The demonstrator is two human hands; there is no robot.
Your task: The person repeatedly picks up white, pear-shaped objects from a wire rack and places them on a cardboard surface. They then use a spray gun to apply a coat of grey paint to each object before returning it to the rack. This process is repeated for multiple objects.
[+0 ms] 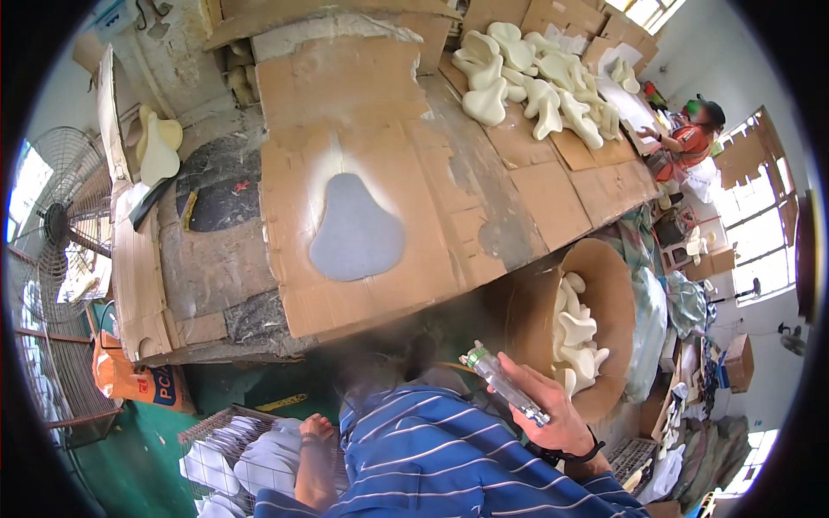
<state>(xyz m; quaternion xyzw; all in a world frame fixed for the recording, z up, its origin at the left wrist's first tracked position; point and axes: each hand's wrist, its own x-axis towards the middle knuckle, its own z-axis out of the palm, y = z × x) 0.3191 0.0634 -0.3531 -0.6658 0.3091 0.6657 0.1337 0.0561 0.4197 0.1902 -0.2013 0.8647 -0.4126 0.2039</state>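
My right hand (557,414) is closed around a metal spray gun (505,384) with a green part at its tip, held in front of my body at the table's near edge. An orange hose shows beside it. My left hand (318,427) hangs low at my left beside a wire basket (194,436) of white saddle-shaped pieces (263,457). Its fingers are loosely bent and apart, with nothing visible in them. On the cardboard sheet (345,104) before me lies a flat grey saddle-shaped piece (357,233), with a pale sprayed halo around its narrow far end.
Cream foam saddle shapes (561,78) are heaped at the table's far right. More foam shapes (577,332) fill a round cardboard bin (609,302) at right. Cream pieces (158,151) stand at the left. A large fan (56,220) is far left. Another person (686,142) works at the right.
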